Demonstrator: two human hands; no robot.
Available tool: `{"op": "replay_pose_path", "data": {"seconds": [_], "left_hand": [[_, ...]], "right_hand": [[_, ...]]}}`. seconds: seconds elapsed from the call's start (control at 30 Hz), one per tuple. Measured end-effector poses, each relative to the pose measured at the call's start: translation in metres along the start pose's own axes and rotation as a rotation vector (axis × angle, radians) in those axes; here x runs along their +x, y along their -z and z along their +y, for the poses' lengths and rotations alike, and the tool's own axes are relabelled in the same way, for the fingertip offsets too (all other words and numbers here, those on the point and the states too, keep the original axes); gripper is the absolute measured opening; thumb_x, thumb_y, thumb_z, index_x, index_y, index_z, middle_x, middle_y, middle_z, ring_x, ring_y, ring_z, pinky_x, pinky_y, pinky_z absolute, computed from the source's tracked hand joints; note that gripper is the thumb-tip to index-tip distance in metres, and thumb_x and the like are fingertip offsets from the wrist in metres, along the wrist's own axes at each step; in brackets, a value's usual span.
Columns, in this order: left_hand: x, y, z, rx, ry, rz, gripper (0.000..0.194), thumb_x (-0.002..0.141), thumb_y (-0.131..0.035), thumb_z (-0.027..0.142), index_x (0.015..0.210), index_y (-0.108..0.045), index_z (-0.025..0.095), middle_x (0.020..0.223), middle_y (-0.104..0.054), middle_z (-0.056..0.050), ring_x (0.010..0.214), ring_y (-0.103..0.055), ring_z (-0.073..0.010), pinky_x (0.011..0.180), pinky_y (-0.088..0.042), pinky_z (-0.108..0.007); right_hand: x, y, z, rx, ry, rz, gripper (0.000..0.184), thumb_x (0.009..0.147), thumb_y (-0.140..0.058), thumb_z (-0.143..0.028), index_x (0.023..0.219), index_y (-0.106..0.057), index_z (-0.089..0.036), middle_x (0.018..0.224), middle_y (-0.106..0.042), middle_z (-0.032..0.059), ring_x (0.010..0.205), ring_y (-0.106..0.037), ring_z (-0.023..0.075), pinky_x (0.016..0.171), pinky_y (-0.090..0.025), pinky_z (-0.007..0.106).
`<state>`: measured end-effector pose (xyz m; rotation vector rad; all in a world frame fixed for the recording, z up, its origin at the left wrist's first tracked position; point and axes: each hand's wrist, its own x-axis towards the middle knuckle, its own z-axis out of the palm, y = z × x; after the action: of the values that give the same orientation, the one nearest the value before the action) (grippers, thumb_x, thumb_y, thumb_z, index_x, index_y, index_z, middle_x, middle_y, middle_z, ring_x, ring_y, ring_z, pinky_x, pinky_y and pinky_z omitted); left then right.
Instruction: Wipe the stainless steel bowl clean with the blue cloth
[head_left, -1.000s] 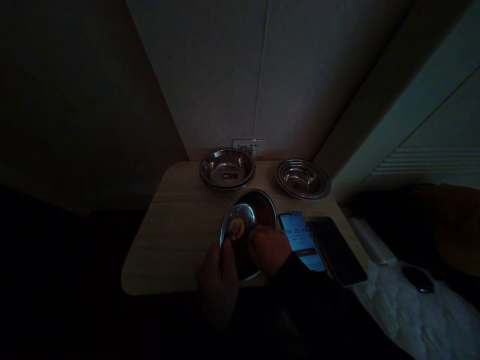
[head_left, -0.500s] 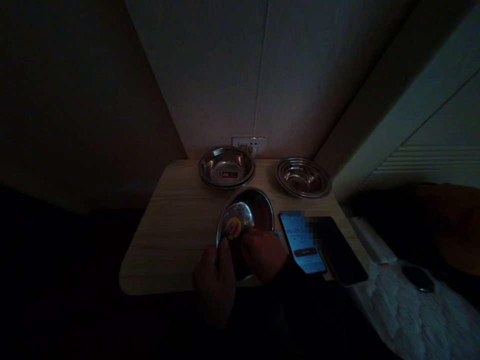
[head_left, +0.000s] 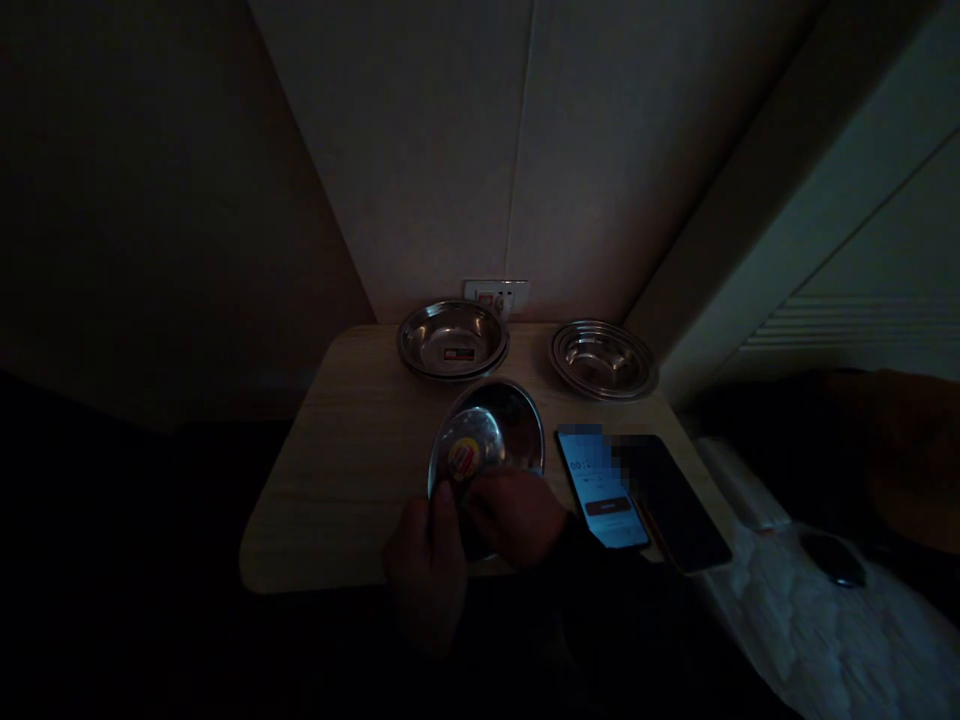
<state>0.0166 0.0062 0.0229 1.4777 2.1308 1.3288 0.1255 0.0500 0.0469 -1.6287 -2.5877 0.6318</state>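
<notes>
My left hand (head_left: 429, 565) grips the near-left rim of a shiny metal bowl (head_left: 517, 415), its thumb over the edge. The bowl is tilted, its inside facing me, with a round yellow and red sticker (head_left: 464, 458) on it. My right hand (head_left: 517, 515) is closed, its curled fingers inside the bowl just right of the sticker. What those fingers hold, if anything, is too dark to make out. Beyond the bowl stand stacked metal bowls (head_left: 450, 335) with a dark label inside, and at the back right another stack of bowls (head_left: 600, 362).
A lit phone (head_left: 607, 505) and a dark phone-like slab (head_left: 686, 515) lie at the right of the wooden table (head_left: 330, 470). A wall socket (head_left: 496, 294) sits behind the bowls. Right of the table, a dark oval object (head_left: 832, 558) rests on pale quilted bedding (head_left: 802, 630).
My right hand has shifted slightly left and down inside the bowl. A small pale-blue bit beside that hand earlier no longer shows. My left hand keeps its grip on the rim.
</notes>
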Motion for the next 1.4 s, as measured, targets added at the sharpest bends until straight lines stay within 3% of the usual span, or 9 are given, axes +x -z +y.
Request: {"op": "replay_pose_path", "data": {"seconds": [0.3, 0.53, 0.6, 0.8, 0.87, 1.03, 1.1, 1.3, 1.4], "left_hand": [[-0.006, -0.002, -0.009, 0.046, -0.022, 0.065, 0.030, 0.083, -0.044, 0.032, 0.055, -0.042, 0.021, 0.044, -0.048, 0.004, 0.041, -0.042, -0.0082, 0.041, -0.031, -0.020], [-0.006, -0.003, -0.013, 0.068, -0.001, 0.125, 0.030, 0.082, -0.043, 0.034, 0.055, -0.043, 0.022, 0.046, -0.050, 0.002, 0.044, -0.045, -0.0104, 0.044, -0.033, -0.022], [-0.006, -0.002, -0.014, 0.073, 0.030, 0.138, 0.029, 0.082, -0.043, 0.034, 0.057, -0.044, 0.021, 0.047, -0.051, 0.002, 0.044, -0.045, -0.0105, 0.043, -0.032, -0.022], [-0.004, -0.002, -0.017, 0.045, 0.069, 0.112, 0.031, 0.082, -0.043, 0.032, 0.053, -0.039, 0.022, 0.043, -0.047, 0.003, 0.041, -0.042, -0.0098, 0.042, -0.030, -0.022], [-0.002, -0.002, -0.016, 0.024, 0.079, 0.094, 0.031, 0.081, -0.042, 0.033, 0.053, -0.038, 0.022, 0.042, -0.046, 0.003, 0.041, -0.041, -0.0099, 0.042, -0.030, -0.022], [0.000, 0.000, -0.012, 0.010, 0.183, 0.110, 0.030, 0.080, -0.041, 0.037, 0.054, -0.039, 0.022, 0.045, -0.048, 0.002, 0.044, -0.043, -0.0109, 0.043, -0.031, -0.023], [0.000, 0.002, -0.013, 0.030, 0.228, 0.120, 0.030, 0.080, -0.041, 0.038, 0.054, -0.040, 0.022, 0.047, -0.050, 0.002, 0.045, -0.043, -0.0114, 0.044, -0.031, -0.023], [0.003, 0.002, -0.011, 0.005, 0.191, 0.050, 0.031, 0.079, -0.042, 0.038, 0.052, -0.037, 0.022, 0.044, -0.045, 0.003, 0.044, -0.039, -0.0102, 0.045, -0.030, -0.023], [0.008, 0.004, -0.005, -0.034, 0.161, 0.003, 0.033, 0.080, -0.043, 0.038, 0.052, -0.037, 0.022, 0.044, -0.043, 0.004, 0.045, -0.038, -0.0095, 0.046, -0.030, -0.022]], "right_hand": [[0.007, -0.010, 0.008, -0.117, -0.216, 0.067, 0.026, 0.086, -0.039, -0.022, 0.086, -0.064, -0.018, 0.092, -0.065, 0.0093, 0.083, -0.061, 0.0197, 0.064, -0.043, 0.028], [-0.006, -0.020, -0.010, 0.354, 0.071, 0.115, 0.023, 0.088, -0.042, -0.023, 0.089, -0.064, -0.019, 0.089, -0.067, 0.0022, 0.083, -0.059, 0.0116, 0.072, -0.040, 0.021], [-0.011, -0.023, -0.012, 0.398, 0.120, 0.142, 0.022, 0.089, -0.041, -0.023, 0.092, -0.063, -0.019, 0.092, -0.065, 0.0020, 0.086, -0.058, 0.0112, 0.074, -0.040, 0.020], [-0.015, -0.019, 0.002, -0.027, -0.018, 0.094, 0.021, 0.086, -0.041, -0.018, 0.089, -0.062, -0.018, 0.093, -0.062, 0.0079, 0.090, -0.055, 0.0185, 0.068, -0.041, 0.026], [-0.012, -0.017, -0.001, -0.065, -0.081, 0.072, 0.021, 0.084, -0.041, -0.015, 0.089, -0.062, -0.016, 0.094, -0.062, 0.0098, 0.089, -0.056, 0.0194, 0.066, -0.041, 0.027], [-0.008, -0.025, -0.027, 0.336, -0.017, 0.169, 0.024, 0.090, -0.039, -0.023, 0.093, -0.062, -0.019, 0.090, -0.065, 0.0034, 0.082, -0.059, 0.0129, 0.072, -0.042, 0.022], [-0.012, -0.031, -0.031, 0.392, 0.008, 0.211, 0.021, 0.089, -0.041, -0.023, 0.093, -0.062, -0.020, 0.089, -0.064, 0.0021, 0.082, -0.058, 0.0120, 0.072, -0.041, 0.021], [-0.020, -0.031, -0.004, -0.067, -0.041, 0.166, 0.018, 0.085, -0.045, -0.017, 0.086, -0.063, -0.019, 0.092, -0.063, 0.0072, 0.086, -0.057, 0.0208, 0.063, -0.041, 0.028], [-0.016, -0.021, 0.013, -0.151, -0.068, 0.171, 0.020, 0.084, -0.044, -0.013, 0.085, -0.064, -0.017, 0.094, -0.062, 0.0109, 0.091, -0.055, 0.0246, 0.065, -0.042, 0.032]]}}
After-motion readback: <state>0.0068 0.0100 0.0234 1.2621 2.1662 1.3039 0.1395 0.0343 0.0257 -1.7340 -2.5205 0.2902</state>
